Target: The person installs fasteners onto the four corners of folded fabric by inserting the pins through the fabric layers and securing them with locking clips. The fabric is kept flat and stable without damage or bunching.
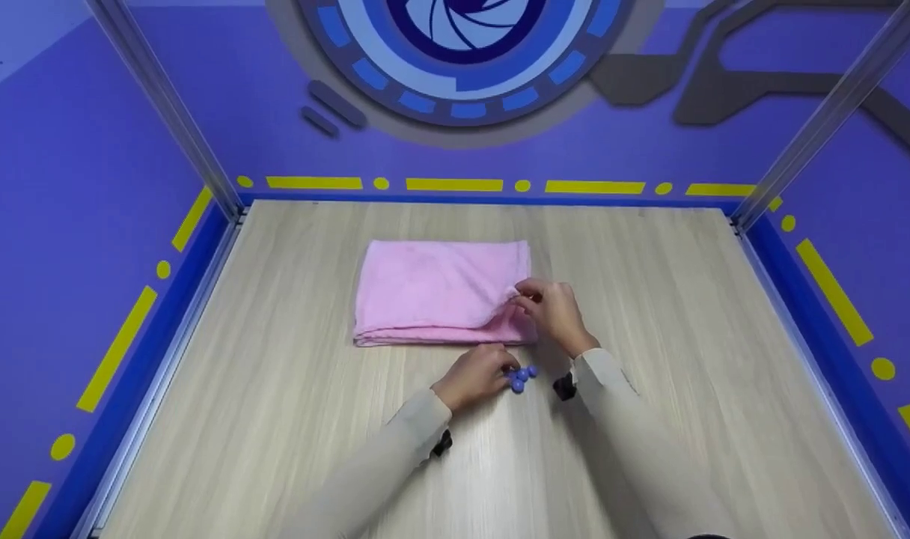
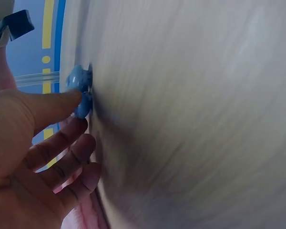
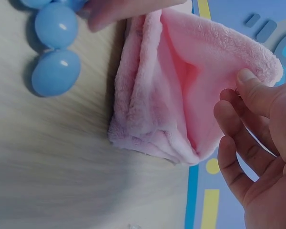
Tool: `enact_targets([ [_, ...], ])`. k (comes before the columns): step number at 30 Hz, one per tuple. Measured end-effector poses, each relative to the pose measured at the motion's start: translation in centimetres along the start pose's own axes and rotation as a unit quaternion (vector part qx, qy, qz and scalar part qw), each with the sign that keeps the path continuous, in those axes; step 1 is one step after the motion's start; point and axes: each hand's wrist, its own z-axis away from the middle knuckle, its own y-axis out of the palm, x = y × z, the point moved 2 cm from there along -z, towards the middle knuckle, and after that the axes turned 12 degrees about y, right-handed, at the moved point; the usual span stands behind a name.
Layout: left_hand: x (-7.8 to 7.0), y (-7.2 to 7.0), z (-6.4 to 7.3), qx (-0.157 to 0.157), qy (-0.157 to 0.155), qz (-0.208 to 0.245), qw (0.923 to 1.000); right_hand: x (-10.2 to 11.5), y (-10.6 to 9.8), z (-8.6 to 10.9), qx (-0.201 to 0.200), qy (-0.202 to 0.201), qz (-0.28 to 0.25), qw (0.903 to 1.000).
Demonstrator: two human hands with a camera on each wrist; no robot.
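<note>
A pink plush towel (image 1: 432, 288) lies folded on the wooden table. My right hand (image 1: 556, 307) pinches the top layer near its front right corner and holds it raised. In the right wrist view, the lifted edge of the towel (image 3: 195, 81) leaves an opening between the layers. In front of the towel, my left hand (image 1: 479, 376) pinches a small cluster of shiny blue beads (image 1: 520, 380) between thumb and index finger, low over the table. The blue beads (image 3: 56, 71) look joined together; part of the cluster is hidden by my left fingers (image 2: 57, 107).
The light wooden table (image 1: 275, 419) stretches around the towel. Blue-purple panels with yellow marks enclose it at the back (image 1: 335, 161) and both sides. Metal posts (image 1: 178, 112) rise at the back corners. A dark strap piece (image 1: 441, 443) sits at my left wrist.
</note>
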Motion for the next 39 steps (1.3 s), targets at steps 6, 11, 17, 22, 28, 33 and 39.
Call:
enact_targets([
  [6,0.1,0.3,0.0,-0.01,0.002,-0.017,0.9998,0.0,0.1,0.0,0.002,0.005,-0.008,1.0],
  [11,0.1,0.4,0.0,-0.017,0.007,-0.013,0.9997,0.0,0.2,0.1,0.004,-0.006,-0.006,1.0],
  [17,0.4,0.5,0.1,-0.027,0.015,-0.01,0.9995,-0.1,0.2,0.2,-0.002,-0.009,-0.005,1.0],
  [22,0.7,0.4,0.2,-0.042,0.009,0.002,0.9991,-0.1,0.5,0.1,-0.004,-0.013,-0.016,0.9998],
  [28,1.0,-0.8,0.5,-0.105,0.009,0.011,0.9943,-0.2,0.8,-0.1,-0.01,-0.009,-0.067,0.9977],
  [33,1.3,-2.3,0.7,-0.175,0.016,0.025,0.9842,-0.1,1.0,-0.3,-0.006,0.027,-0.1,0.9946],
  [39,1.9,-3.7,1.1,-0.268,0.006,0.026,0.963,0.0,1.0,-0.3,0.01,0.083,-0.132,0.9877],
])
